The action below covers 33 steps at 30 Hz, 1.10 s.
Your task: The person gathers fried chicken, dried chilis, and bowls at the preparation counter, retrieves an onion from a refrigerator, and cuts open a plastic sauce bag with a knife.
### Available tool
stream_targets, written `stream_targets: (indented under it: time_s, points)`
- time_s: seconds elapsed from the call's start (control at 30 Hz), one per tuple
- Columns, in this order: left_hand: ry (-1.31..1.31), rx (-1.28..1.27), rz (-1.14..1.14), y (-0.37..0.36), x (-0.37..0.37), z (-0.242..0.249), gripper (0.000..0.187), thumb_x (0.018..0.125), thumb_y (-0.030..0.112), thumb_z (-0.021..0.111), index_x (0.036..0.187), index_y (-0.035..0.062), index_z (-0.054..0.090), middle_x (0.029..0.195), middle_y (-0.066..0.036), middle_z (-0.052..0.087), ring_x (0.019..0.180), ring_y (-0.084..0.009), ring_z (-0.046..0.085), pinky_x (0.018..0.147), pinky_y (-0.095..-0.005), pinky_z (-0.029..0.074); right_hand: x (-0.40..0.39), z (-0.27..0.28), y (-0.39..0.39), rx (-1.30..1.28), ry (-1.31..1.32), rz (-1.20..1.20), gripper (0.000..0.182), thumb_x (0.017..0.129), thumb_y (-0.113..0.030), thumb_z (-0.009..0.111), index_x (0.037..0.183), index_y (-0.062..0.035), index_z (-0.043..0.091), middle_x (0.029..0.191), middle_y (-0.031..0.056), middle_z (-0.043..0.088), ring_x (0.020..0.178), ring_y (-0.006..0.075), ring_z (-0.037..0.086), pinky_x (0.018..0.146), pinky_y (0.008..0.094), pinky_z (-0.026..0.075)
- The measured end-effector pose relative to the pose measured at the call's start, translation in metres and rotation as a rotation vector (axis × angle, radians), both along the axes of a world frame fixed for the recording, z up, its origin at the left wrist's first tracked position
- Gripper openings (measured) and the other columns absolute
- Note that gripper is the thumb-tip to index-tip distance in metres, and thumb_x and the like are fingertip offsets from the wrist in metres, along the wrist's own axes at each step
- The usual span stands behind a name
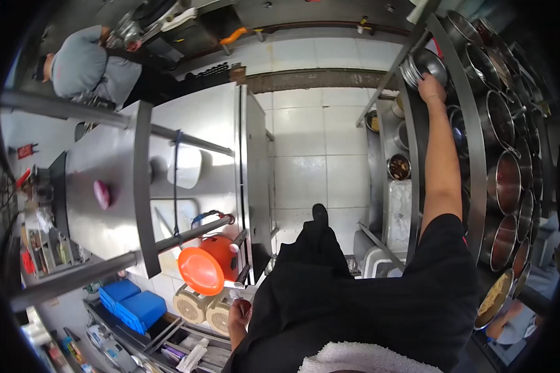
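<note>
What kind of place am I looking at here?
Probably a commercial kitchen: rows of round metal containers on the right, one with yellowish food, and a broad steel counter on the left.

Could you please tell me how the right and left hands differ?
The right hand is stretched far forward; the left hand is close in. The right hand touches a metal bowl; the left hand appears to hold something small and dark red. Both hands are bare.
</note>
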<state>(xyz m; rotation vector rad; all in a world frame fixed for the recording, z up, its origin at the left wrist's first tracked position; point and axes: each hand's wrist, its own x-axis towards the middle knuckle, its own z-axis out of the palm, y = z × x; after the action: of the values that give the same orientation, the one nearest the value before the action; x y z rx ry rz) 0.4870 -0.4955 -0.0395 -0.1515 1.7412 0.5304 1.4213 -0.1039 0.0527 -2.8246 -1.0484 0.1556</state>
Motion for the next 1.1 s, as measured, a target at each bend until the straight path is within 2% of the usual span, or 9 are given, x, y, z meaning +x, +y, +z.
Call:
stream_targets:
  time_s: [0.17, 0.43, 0.63, 0.67, 0.7, 0.77, 0.83, 0.97, 1.1]
  points:
    - [-0.05, -0.045, 0.07, 0.007, 0.001, -0.018, 0.024, 0.093, 0.032, 0.061, 0.106, 0.0134, 0.057, 0.095, -0.004, 0.061, 0.086, -0.023, 0.063, 0.067, -0.0378, 0.058, -0.002, 0.005, -0.009, 0.21, -0.078, 0.093, 0.051, 0.084, -0.045, 0.071, 0.119, -0.0076, 0.067, 0.119, 0.0184, 0.068, 0.112, 0.0367, 0.064, 0.092, 0.0441, 0.052]
    - [0.034, -0.061, -0.185, 0.015, -0.012, -0.015, 0.024, 0.092, 0.034, 0.061, 0.104, 0.0126, 0.058, 0.091, -0.005, 0.063, 0.075, -0.0226, 0.064, 0.061, -0.0361, 0.058, 0.035, -0.028, -0.039, 0.54, -0.199, 0.221, 0.049, 0.089, -0.047, 0.065, 0.121, -0.0094, 0.067, 0.118, 0.0184, 0.067, 0.112, 0.0382, 0.062, 0.095, 0.0429, 0.049]
    - [-0.189, 0.071, -0.151, -0.005, -0.033, -0.043, 0.02, 0.093, 0.025, 0.053, 0.099, 0.0079, 0.062, 0.082, -0.006, 0.064, 0.065, -0.0172, 0.064, 0.059, -0.0336, 0.061, 0.102, -0.071, -0.03, 0.339, -0.136, 0.434, 0.036, 0.095, -0.033, 0.058, 0.122, -0.0093, 0.067, 0.117, 0.0189, 0.067, 0.105, 0.039, 0.064, 0.09, 0.0452, 0.051]
    - [-0.058, 0.07, -0.134, -0.003, -0.023, -0.033, 0.02, 0.093, 0.027, 0.056, 0.101, 0.0088, 0.061, 0.081, -0.005, 0.064, 0.064, -0.0159, 0.064, 0.059, -0.0333, 0.061, 0.146, -0.097, -0.023, 0.25, -0.45, 0.627, 0.04, 0.095, -0.036, 0.059, 0.122, -0.007, 0.066, 0.12, 0.0196, 0.066, 0.108, 0.0397, 0.063, 0.091, 0.0453, 0.05]
    - [0.097, 0.012, -0.077, 0.011, 0.002, -0.006, 0.022, 0.093, 0.029, 0.059, 0.106, 0.0116, 0.061, 0.082, -0.004, 0.064, 0.065, -0.0162, 0.064, 0.059, -0.0338, 0.061, 0.116, -0.063, -0.011, 0.174, -0.249, 0.259, 0.045, 0.094, -0.04, 0.061, 0.121, -0.0038, 0.065, 0.123, 0.0211, 0.064, 0.112, 0.0399, 0.061, 0.094, 0.0463, 0.048]
    - [0.14, 0.017, -0.096, 0.013, 0.002, 0.003, 0.028, 0.091, 0.03, 0.062, 0.114, 0.0133, 0.058, 0.088, -0.005, 0.064, 0.067, -0.0179, 0.065, 0.06, -0.0363, 0.062, 0.116, -0.05, -0.007, 0.352, -0.465, 0.346, 0.066, 0.086, -0.052, 0.069, 0.127, -0.0005, 0.061, 0.125, 0.0265, 0.062, 0.114, 0.0426, 0.06, 0.097, 0.0485, 0.048]
    - [0.153, 0.062, -0.09, 0.007, 0.001, 0.009, 0.031, 0.09, 0.03, 0.063, 0.115, 0.0124, 0.058, 0.093, -0.006, 0.064, 0.073, -0.0194, 0.066, 0.062, -0.0368, 0.062, 0.05, 0.012, -0.012, 0.134, -0.431, 0.211, 0.086, 0.079, -0.061, 0.072, 0.136, 0.0015, 0.054, 0.138, 0.0282, 0.054, 0.129, 0.0412, 0.051, 0.11, 0.0446, 0.039]
    - [0.108, 0.097, -0.086, -0.015, -0.028, -0.003, 0.035, 0.086, 0.03, 0.067, 0.115, 0.012, 0.058, 0.101, -0.006, 0.062, 0.084, -0.02, 0.065, 0.065, -0.0375, 0.062, 0.107, -0.005, 0.014, 0.433, -0.356, 0.232, 0.088, 0.08, -0.062, 0.071, 0.138, 0.0021, 0.053, 0.145, 0.0256, 0.048, 0.137, 0.0364, 0.044, 0.117, 0.0406, 0.03]
    - [0.112, 0.106, -0.073, -0.049, -0.073, -0.022, 0.033, 0.085, 0.03, 0.067, 0.112, 0.0118, 0.06, 0.098, -0.006, 0.062, 0.083, -0.0198, 0.065, 0.065, -0.0379, 0.062, 0.066, 0.016, 0.0, 0.728, -0.134, 0.149, 0.084, 0.082, -0.06, 0.071, 0.133, 0.0048, 0.055, 0.135, 0.0236, 0.057, 0.122, 0.0345, 0.056, 0.102, 0.0402, 0.045]
